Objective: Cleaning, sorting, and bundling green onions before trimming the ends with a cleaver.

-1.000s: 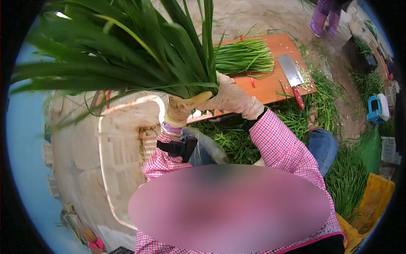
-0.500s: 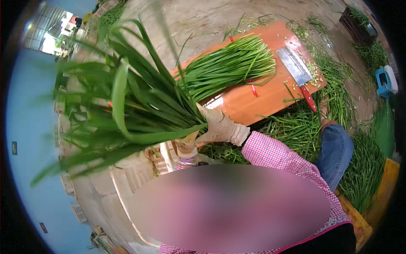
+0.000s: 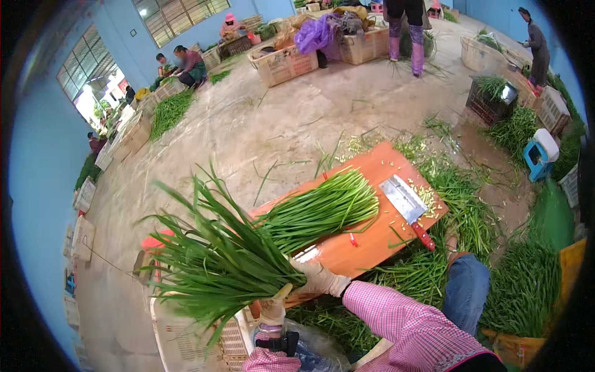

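Observation:
Both my hands, in pale gloves, grip a thick bunch of garlic chives (image 3: 229, 266) by its base, and its long flat leaves fan out to the left. My right hand (image 3: 317, 279) is closed round the bunch from the right. Below the base, my left hand (image 3: 273, 308) wraps it, with the fingers partly hidden. Just beyond, a second bunch of garlic chives (image 3: 325, 208) lies across an orange board (image 3: 375, 251). To its right rests a cleaver (image 3: 403, 199) with a red handle, among small pale cut ends.
Loose greens (image 3: 406, 282) are heaped beside and under the board. At lower left stands a white crate (image 3: 162, 322). A blue-and-white stool (image 3: 540, 155) and a dark crate (image 3: 489, 102) are at right. Farther off are filled crates (image 3: 285, 69) and several people at work.
The view has tilted up, showing more of the floor and the far room. The held bunch appears lower and its leaves are less blurred; both hands still grip it.

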Available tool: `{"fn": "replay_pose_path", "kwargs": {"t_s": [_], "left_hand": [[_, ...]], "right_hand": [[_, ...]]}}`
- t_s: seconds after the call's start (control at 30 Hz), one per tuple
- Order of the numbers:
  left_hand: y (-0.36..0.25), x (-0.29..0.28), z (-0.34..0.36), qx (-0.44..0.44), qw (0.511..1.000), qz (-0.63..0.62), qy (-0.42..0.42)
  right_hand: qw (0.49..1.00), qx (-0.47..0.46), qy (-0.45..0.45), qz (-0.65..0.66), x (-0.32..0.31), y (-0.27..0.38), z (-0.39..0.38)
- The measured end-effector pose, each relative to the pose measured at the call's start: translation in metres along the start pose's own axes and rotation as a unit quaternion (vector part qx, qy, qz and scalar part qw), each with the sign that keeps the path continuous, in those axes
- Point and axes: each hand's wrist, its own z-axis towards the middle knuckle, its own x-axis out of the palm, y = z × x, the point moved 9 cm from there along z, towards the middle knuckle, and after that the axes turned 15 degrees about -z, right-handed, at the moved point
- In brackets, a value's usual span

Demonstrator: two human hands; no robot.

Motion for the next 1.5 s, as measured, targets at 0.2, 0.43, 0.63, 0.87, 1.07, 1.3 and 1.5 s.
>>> {"fn": "replay_pose_path", "kwargs": {"t_s": [0.2, 0.43, 0.63, 0.87, 1.07, 1.3, 1.5], "left_hand": [[0.007, 0.009, 0.0, -0.019, 0.999, -0.026, -0.003], [0.012, 0.023, -0.006, -0.038, 0.997, -0.067, -0.019], [0.03, 0.011, -0.014, -0.077, 0.964, -0.232, -0.105], [-0.02, -0.061, -0.015, -0.264, 0.69, -0.645, -0.198], [-0.084, -0.084, -0.102, -0.344, 0.422, -0.795, -0.269], [-0.131, -0.107, -0.266, -0.438, 0.401, -0.77, -0.234], [-0.148, -0.111, -0.351, -0.167, -0.509, -0.48, -0.695]], "right_hand": [[0.996, 0.058, 0.018, 0.072, -0.005, -0.023, -0.018], [0.996, 0.058, 0.054, 0.028, 0.035, -0.053, -0.017], [0.989, 0.1, 0.096, 0.056, 0.016, -0.036, -0.018], [0.979, 0.064, 0.092, 0.171, -0.035, 0.067, -0.014], [0.998, 0.034, 0.059, -0.016, -0.012, 0.145, -0.058], [0.941, -0.024, 0.059, -0.332, 0.062, 0.214, -0.136], [0.892, -0.032, 0.074, -0.444, 0.081, 0.226, -0.152]]}}
